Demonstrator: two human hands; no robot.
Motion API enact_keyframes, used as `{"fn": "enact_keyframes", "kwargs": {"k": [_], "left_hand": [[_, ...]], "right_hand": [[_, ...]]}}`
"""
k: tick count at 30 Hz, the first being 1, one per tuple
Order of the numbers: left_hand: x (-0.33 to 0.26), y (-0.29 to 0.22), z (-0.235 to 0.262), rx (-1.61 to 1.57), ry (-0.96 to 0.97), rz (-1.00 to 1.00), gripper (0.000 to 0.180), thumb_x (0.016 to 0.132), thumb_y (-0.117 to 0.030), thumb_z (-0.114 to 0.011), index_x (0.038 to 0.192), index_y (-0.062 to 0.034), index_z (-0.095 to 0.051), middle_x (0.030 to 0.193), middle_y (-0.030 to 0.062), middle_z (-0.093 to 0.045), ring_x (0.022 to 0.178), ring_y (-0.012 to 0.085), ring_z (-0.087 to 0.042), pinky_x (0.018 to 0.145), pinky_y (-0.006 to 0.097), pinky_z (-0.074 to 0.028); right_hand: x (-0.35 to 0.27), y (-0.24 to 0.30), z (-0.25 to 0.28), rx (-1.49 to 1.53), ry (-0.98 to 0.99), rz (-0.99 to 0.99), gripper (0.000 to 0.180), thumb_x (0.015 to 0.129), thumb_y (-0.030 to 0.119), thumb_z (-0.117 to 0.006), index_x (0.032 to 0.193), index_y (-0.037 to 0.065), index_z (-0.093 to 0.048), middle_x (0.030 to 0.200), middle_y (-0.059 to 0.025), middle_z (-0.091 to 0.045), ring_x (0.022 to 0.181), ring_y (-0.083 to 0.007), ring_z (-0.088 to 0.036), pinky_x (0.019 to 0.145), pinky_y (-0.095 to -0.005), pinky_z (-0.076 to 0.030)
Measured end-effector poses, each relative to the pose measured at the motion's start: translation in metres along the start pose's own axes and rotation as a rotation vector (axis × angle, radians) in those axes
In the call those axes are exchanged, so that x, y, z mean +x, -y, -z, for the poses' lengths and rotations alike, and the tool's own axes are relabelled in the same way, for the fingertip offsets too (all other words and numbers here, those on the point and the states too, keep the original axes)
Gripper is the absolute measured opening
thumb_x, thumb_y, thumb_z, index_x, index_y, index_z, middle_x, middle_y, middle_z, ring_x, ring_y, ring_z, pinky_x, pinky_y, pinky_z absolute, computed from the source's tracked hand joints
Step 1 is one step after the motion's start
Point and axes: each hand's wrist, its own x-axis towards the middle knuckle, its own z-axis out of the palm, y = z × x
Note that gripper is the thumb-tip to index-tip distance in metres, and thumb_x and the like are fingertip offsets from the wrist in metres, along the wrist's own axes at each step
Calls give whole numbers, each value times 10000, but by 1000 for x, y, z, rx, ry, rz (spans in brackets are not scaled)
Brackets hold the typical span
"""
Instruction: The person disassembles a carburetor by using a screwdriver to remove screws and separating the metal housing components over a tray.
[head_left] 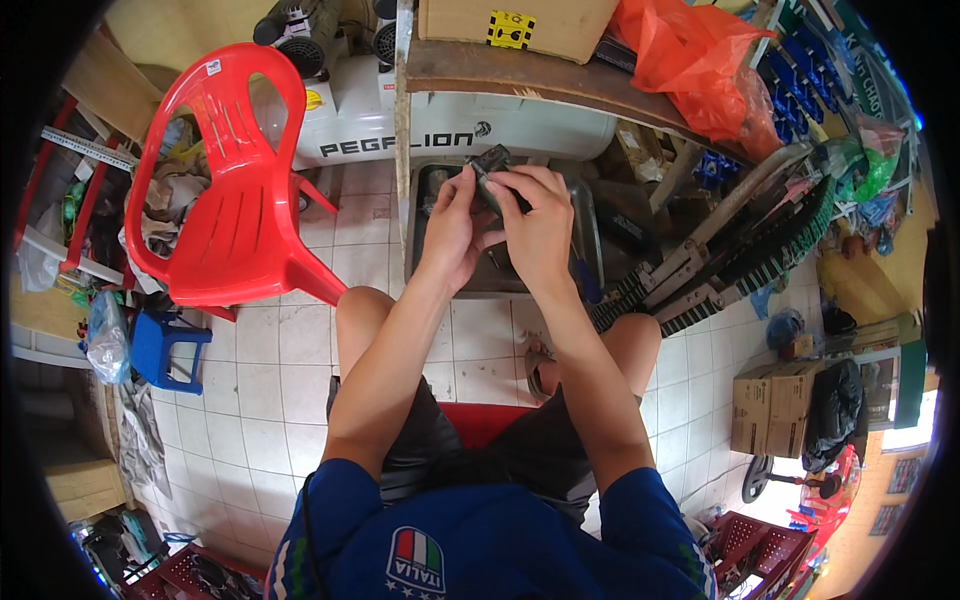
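Both my hands are raised together over a grey metal tray (470, 294). Between them is a small dark, blocky part (490, 158) with a greyish face; its exact kind I cannot make out. My left hand (452, 228) pinches its left side with thumb and fingertips. My right hand (538, 215) has its fingers closed over the near and right side, hiding much of it. In the tray, partly behind my hands, lie dark pieces and a long tool with a blue handle (588, 282) at the right.
A red plastic chair (225, 230) stands to the left, near a blue stool (170, 350). Behind the tray is a large grey compressor tank (350, 130), below a wooden shelf (520, 75). Long metal and black racks (710, 260) lean at the right. Cardboard boxes (775, 408) sit further right.
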Motion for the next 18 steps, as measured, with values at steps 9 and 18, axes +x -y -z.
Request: {"fn": "enact_keyframes", "kwargs": {"k": [9,18], "left_hand": [[2,-3,4,-61,55,52,423,1006,-515,-538,1179,-131,-499,1067,48,-565,920,164,-618,815,511,-603],[11,5,15,-54,12,96,485,971,-539,-592,1208,-136,-462,1073,84,-559,966,230,-631,805,516,-572]], "right_hand": [[2,2,-1,-58,-20,-73,122,809,165,-766,901,84,-769,989,-55,-673,988,-272,-589,882,-412,-425],[-4,5,-5,-221,9,11,113,814,162,-759,896,85,-761,978,-43,-669,979,-270,-585,855,-410,-426]]}}
